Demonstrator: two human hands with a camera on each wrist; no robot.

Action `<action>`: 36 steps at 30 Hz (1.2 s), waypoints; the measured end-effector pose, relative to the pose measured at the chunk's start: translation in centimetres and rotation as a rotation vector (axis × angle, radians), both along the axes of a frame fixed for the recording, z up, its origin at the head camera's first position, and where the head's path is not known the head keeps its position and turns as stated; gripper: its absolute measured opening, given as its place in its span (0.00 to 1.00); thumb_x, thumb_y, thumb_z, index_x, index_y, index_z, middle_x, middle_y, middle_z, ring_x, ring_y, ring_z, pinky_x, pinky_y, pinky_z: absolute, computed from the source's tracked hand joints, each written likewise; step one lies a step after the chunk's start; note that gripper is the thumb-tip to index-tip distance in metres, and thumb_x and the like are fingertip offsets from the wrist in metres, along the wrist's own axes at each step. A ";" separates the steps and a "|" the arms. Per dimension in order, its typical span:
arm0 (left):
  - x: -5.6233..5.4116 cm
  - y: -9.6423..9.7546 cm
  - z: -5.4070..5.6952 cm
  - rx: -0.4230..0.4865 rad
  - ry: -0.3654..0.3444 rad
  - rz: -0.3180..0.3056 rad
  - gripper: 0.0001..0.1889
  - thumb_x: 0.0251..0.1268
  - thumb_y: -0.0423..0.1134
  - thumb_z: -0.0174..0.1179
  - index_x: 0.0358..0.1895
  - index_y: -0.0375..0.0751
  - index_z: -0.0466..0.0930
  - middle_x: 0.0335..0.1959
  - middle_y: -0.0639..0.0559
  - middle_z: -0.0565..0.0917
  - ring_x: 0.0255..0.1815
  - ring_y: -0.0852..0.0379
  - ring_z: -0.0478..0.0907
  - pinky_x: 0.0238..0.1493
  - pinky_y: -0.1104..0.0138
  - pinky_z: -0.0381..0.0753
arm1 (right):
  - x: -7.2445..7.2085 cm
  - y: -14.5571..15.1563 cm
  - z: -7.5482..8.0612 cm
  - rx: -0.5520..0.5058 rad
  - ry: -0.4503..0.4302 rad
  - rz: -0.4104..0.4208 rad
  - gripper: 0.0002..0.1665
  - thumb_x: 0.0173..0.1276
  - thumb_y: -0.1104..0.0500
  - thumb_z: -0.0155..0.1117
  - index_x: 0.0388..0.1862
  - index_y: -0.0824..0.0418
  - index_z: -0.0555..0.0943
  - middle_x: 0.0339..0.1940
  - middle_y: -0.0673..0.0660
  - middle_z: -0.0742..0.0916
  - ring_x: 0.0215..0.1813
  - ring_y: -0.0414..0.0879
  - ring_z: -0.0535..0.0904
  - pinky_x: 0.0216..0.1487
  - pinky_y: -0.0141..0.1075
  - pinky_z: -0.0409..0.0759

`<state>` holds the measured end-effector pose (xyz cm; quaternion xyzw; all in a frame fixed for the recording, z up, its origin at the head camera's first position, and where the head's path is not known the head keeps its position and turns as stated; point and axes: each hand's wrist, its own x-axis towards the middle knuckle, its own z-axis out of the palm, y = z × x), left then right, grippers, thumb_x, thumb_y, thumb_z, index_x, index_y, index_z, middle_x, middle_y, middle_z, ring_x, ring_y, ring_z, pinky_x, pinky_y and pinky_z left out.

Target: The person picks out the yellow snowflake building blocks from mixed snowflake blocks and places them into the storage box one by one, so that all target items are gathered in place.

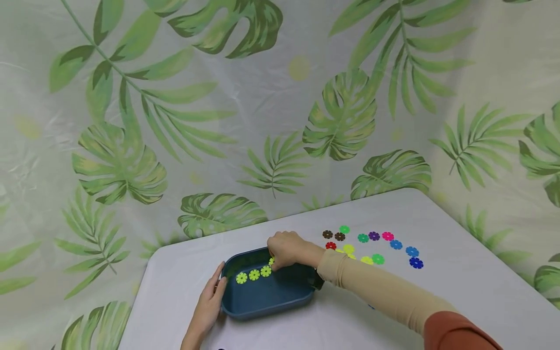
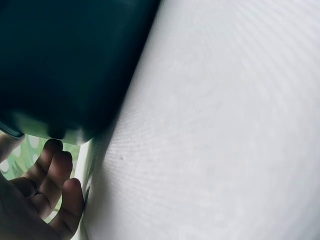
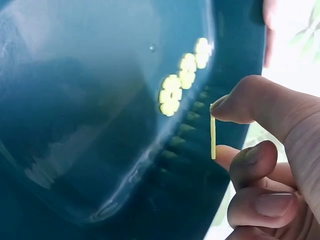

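A dark blue plastic basin [image 1: 273,297] stands on the white table. My left hand [image 1: 209,302] holds its left end, the thumb at the rim and the fingers along the outer wall; the left wrist view shows bent fingertips [image 2: 61,159] close by that wall. Over the basin's far side, my right hand [image 1: 288,247] pinches a yellow flower-shaped disc [image 3: 213,132] on edge between thumb and finger. Three more yellow flower-shaped discs [image 3: 170,95] lie in a row inside the basin, beside the pinched one.
Right of the basin, several flower-shaped discs are scattered on the white table [image 1: 437,301], among them a dark blue one [image 1: 416,263], a pink one [image 1: 388,236] and a brown one [image 1: 327,234]. A leaf-patterned curtain [image 1: 271,97] hangs behind the table.
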<state>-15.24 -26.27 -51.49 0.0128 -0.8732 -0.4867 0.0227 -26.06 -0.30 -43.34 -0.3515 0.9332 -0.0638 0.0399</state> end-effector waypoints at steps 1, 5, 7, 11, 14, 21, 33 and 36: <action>0.0 0.0 0.0 0.002 0.000 0.000 0.28 0.84 0.52 0.44 0.81 0.54 0.56 0.52 0.42 0.77 0.45 0.50 0.71 0.48 0.56 0.69 | 0.0 -0.1 -0.1 0.005 -0.004 0.000 0.13 0.51 0.46 0.81 0.23 0.48 0.84 0.22 0.42 0.80 0.24 0.40 0.75 0.24 0.38 0.74; 0.0 0.0 0.0 0.007 0.002 0.002 0.28 0.84 0.52 0.44 0.81 0.53 0.56 0.53 0.42 0.77 0.45 0.50 0.71 0.48 0.56 0.69 | -0.1 -0.2 -0.5 0.015 -0.013 -0.003 0.14 0.52 0.45 0.82 0.26 0.49 0.86 0.24 0.43 0.82 0.25 0.40 0.76 0.25 0.37 0.76; 0.0 0.0 0.1 0.014 0.003 0.002 0.28 0.84 0.51 0.44 0.81 0.53 0.57 0.49 0.42 0.76 0.43 0.50 0.71 0.46 0.57 0.70 | -0.1 -0.2 -0.6 0.021 -0.018 -0.005 0.15 0.52 0.44 0.82 0.26 0.50 0.86 0.24 0.44 0.82 0.25 0.40 0.76 0.25 0.37 0.76; 0.1 0.0 0.2 0.017 0.003 0.002 0.27 0.84 0.50 0.45 0.81 0.55 0.57 0.45 0.42 0.75 0.41 0.51 0.70 0.42 0.59 0.70 | -0.2 -0.5 -0.7 0.037 -0.029 -0.010 0.16 0.52 0.44 0.83 0.24 0.49 0.85 0.23 0.43 0.81 0.25 0.40 0.75 0.25 0.37 0.75; 0.1 0.0 0.2 0.015 -0.001 0.002 0.27 0.84 0.51 0.44 0.81 0.57 0.57 0.47 0.43 0.76 0.41 0.51 0.70 0.43 0.59 0.70 | -0.2 -0.7 -0.9 0.052 -0.035 -0.014 0.18 0.52 0.44 0.83 0.21 0.48 0.82 0.21 0.42 0.80 0.24 0.39 0.74 0.25 0.37 0.74; 0.1 0.0 0.1 0.019 -0.003 0.001 0.28 0.84 0.52 0.44 0.81 0.56 0.57 0.52 0.42 0.76 0.45 0.50 0.71 0.47 0.56 0.70 | -0.4 -1.1 -1.2 0.098 -0.018 -0.036 0.24 0.51 0.44 0.83 0.15 0.50 0.76 0.18 0.45 0.77 0.23 0.41 0.72 0.23 0.38 0.71; 0.1 0.1 0.2 0.010 0.011 -0.001 0.28 0.84 0.52 0.45 0.81 0.54 0.58 0.47 0.42 0.75 0.41 0.51 0.70 0.43 0.58 0.70 | -0.5 -1.1 -1.5 0.143 -0.062 -0.073 0.23 0.52 0.43 0.83 0.20 0.51 0.77 0.22 0.46 0.77 0.27 0.42 0.73 0.27 0.38 0.73; 0.1 0.1 0.2 0.013 0.007 0.001 0.28 0.83 0.52 0.45 0.81 0.56 0.58 0.49 0.43 0.76 0.42 0.51 0.71 0.43 0.58 0.70 | -0.6 -1.1 -1.5 0.154 -0.052 -0.068 0.22 0.52 0.44 0.83 0.23 0.51 0.78 0.23 0.46 0.77 0.27 0.42 0.72 0.28 0.39 0.73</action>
